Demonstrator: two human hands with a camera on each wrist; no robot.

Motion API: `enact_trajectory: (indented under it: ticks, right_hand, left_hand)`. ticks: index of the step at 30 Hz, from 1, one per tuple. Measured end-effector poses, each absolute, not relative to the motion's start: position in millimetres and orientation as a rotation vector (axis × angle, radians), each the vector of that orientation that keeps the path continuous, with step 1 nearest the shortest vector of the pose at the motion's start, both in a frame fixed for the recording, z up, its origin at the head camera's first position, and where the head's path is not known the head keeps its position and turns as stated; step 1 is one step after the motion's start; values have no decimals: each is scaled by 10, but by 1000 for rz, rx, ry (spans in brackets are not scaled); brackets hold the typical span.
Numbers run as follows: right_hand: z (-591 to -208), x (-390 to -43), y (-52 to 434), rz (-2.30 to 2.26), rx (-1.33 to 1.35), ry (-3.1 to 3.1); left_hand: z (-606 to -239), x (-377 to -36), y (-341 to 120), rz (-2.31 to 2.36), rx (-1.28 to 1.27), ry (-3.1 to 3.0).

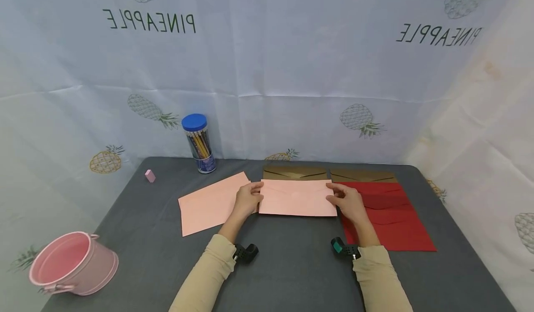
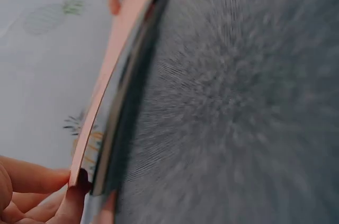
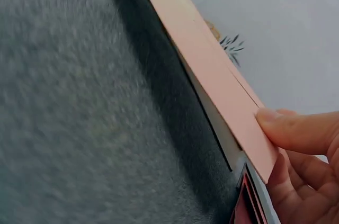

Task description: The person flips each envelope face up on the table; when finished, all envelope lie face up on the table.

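A pink envelope [image 1: 297,198] is held between both hands, a little above the table in the wrist views. My left hand [image 1: 249,197] pinches its left end, thumb and fingers on either side of the paper [image 2: 87,144]. At the other end my right hand [image 1: 347,203] pinches the right edge, its thumb [image 3: 288,128] on the near face. Behind the held envelope lies a gold envelope [image 1: 294,172], partly covered from view. Another gold envelope [image 1: 363,175] lies to its right. Red envelopes [image 1: 392,219] overlap one another beneath my right wrist.
More pink paper [image 1: 212,205] lies left of my left hand. A blue-lidded tub of pencils [image 1: 200,145] stands at the back left, with a small pink block [image 1: 150,176] near it. A pink bucket [image 1: 75,263] sits at the left edge of the grey table [image 1: 292,265].
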State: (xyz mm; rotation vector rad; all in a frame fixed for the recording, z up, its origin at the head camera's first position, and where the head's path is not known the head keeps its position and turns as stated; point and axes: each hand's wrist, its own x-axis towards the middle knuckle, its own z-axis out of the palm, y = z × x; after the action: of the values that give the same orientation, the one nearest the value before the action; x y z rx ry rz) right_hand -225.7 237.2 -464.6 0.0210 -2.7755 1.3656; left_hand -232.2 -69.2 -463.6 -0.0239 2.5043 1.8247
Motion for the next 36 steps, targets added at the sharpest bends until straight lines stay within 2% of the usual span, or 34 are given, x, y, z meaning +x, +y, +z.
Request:
enact_trajectory:
  ticks: [9,20,36]
  right_hand:
    - [-4702,-2457,2309,1186,42,-2822]
    - [-4683,-2479,2159,1032,11,-2884]
    - [-4617,-2497,2033,885,-28,-2905]
  left_hand:
    - [-4708,-2499,-556,1609,-55,2840]
    - [-4706,-2492,-494,1572,-130,2923]
    - [-4653,-2525,-458,1324,-10,3053]
